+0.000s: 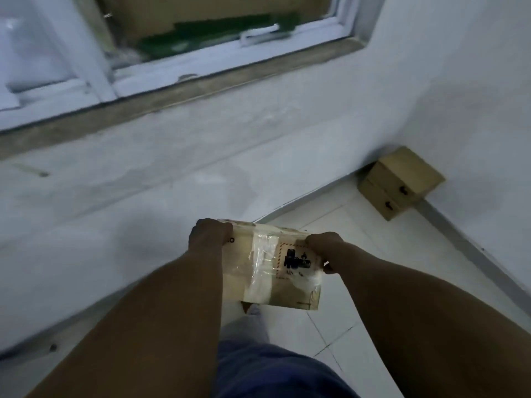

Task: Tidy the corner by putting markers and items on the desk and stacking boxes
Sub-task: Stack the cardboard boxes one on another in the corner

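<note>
The left hand [208,235] grips the far left edge of a taped cardboard box [280,267], fingers curled over the top edge. The right hand [324,248] grips the right side of the same box, fingers wrapped round its edge. Both grips are clamped on the box; neither is apart. The box is held in the air in front of the person, above the white tiled floor [359,297], clear of any surface. Clear tape [263,262] runs across its upper face, and a printed label [298,261] with black symbols lies beside the tape; its text is too blurred to read.

Below the box, blue shorts [267,372] and what appears to be a grey-socked foot [247,326] are visible.

Further out, two brown cardboard boxes [399,185] sit stacked, one on the other, in the corner of the room, touching the white wall [459,96]. Above and to the left, a window [201,38] with a white frame sits over a grey sill [172,93].
</note>
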